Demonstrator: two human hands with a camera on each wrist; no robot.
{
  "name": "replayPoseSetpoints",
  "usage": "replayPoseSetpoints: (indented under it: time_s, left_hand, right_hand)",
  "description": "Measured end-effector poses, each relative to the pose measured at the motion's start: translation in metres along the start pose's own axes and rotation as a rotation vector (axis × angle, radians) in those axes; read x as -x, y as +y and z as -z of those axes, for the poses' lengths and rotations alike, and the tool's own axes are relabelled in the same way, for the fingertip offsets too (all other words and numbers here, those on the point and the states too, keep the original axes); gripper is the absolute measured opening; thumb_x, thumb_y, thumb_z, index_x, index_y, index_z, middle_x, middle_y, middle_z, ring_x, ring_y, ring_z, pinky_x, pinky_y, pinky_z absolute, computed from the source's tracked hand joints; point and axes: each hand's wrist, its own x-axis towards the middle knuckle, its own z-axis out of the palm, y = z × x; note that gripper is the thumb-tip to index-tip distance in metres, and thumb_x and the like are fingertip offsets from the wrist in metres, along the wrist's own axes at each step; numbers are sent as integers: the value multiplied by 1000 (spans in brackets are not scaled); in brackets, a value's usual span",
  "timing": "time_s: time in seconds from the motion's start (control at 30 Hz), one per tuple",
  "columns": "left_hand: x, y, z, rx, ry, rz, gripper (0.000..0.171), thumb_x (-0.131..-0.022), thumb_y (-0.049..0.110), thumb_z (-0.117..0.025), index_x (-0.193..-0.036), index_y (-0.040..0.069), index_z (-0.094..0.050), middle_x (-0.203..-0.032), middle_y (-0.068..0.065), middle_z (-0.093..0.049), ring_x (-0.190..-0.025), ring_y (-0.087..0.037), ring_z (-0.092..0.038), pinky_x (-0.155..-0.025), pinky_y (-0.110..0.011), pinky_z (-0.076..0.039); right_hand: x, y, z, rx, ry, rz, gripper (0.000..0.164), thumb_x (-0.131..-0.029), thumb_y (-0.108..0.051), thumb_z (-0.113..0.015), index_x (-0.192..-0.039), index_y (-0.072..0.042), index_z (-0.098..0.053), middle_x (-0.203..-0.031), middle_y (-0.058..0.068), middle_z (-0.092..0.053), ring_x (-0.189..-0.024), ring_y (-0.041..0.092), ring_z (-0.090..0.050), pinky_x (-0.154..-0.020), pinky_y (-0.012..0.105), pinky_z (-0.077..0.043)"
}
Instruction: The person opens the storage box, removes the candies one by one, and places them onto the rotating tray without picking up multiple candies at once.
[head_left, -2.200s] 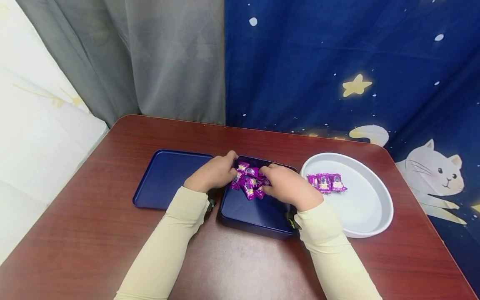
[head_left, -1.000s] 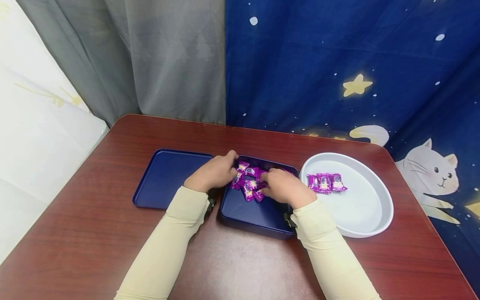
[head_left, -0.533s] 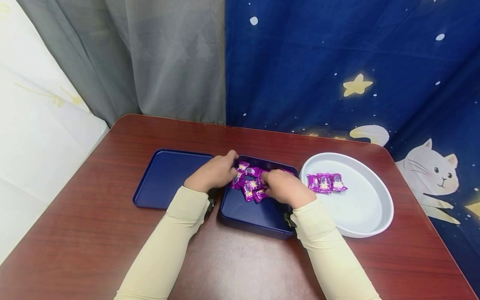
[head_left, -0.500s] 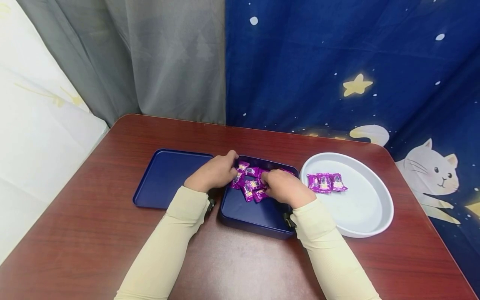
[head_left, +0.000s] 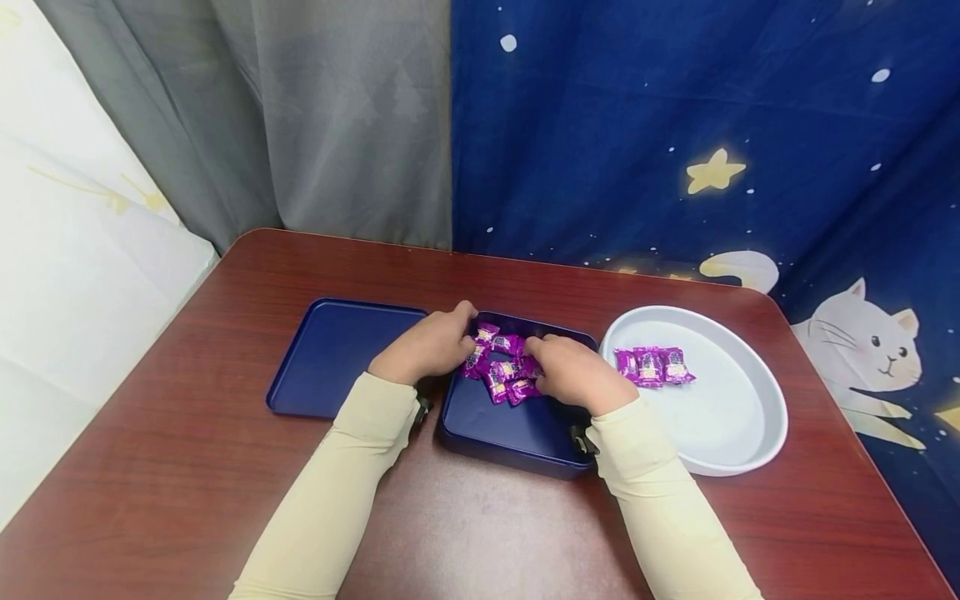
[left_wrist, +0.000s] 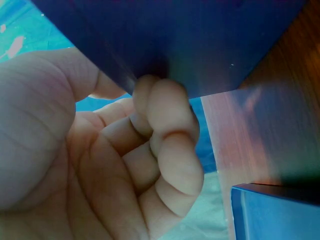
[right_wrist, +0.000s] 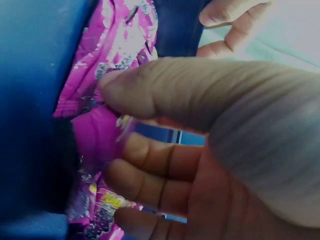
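Two containers and one flat navy lid [head_left: 337,354] were set out on the bench [head_left: 150,417]. In the navy box [head_left: 517,429], purple packets [head_left: 521,391] were gathered towards the far side; at least six could be counted, part of the group being hidden by the right hand [head_left: 581,372]. At least three dish packets [head_left: 649,367] were laid side by side in the white dish [head_left: 723,417], which was placed just beside the box, on its right. The lid was laid to the left of the box and was partly covered by the left hand [head_left: 422,346] and its forearm.

The packets were wrapped in shiny purple film, with crimped ends and white, yellow and dark printing.

The far left corner of the box was gripped by the left hand, its fingers curled against the outer wall. The right hand was lowered among the packets, thumb and fingertips slightly parted; one blurred packet was seen between them, but whether it was pinched could not be told.
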Motion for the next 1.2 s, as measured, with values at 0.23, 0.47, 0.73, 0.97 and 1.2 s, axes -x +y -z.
replayPoseSetpoints:
  time_s: [0.23,0.47,0.73,0.97,1.2]
  left_hand:
    - [-1,1,-1,6,3,0,43,-92,19,-49,-132,8,-39,-88,-9,-60,-77,-21,-55,-75,-38,-48]
    - [-1,1,-1,3,4,1,43,-92,18,-49,-132,9,-39,-95,-10,-62,-79,-21,-56,-77,-39,-48]
    - [-1,0,-1,-5,7,-7,42,-92,18,-49,-132,8,-39,-85,-9,-60,-77,-21,-56,-75,-38,-48]
    - [-1,0,-1,-6,1,-1,43,-92,19,-49,-132,8,-38,-77,-8,-57,-73,-20,-55,-73,-37,-47]
    - [0,1,0,-6,1,7,43,-92,19,-49,-132,9,-39,-84,-9,-59,-74,-20,-56,-74,-38,-48]
  right_hand:
    - [1,2,3,-19,17,16,34,-78,-14,-69,-110,-7,-59,-93,9,-60,-87,23,-54,-83,43,-49]
    - [0,2,2,-39,47,45,20,-80,-11,-70,-97,-9,-61,-83,5,-57,-77,21,-52,-75,39,-50]
    - [-2,2,2,-38,73,55,12,-82,-8,-66,-93,-10,-62,-79,4,-60,-73,20,-53,-72,39,-51]
    - [-1,3,0,-30,25,0,26,-80,-22,-72,-101,-9,-63,-88,6,-62,-80,21,-54,-78,41,-50]
    - [-4,0,-4,-25,-36,-47,39,-82,-31,-70,-112,-7,-62,-98,11,-65,-89,24,-57,-84,45,-50]
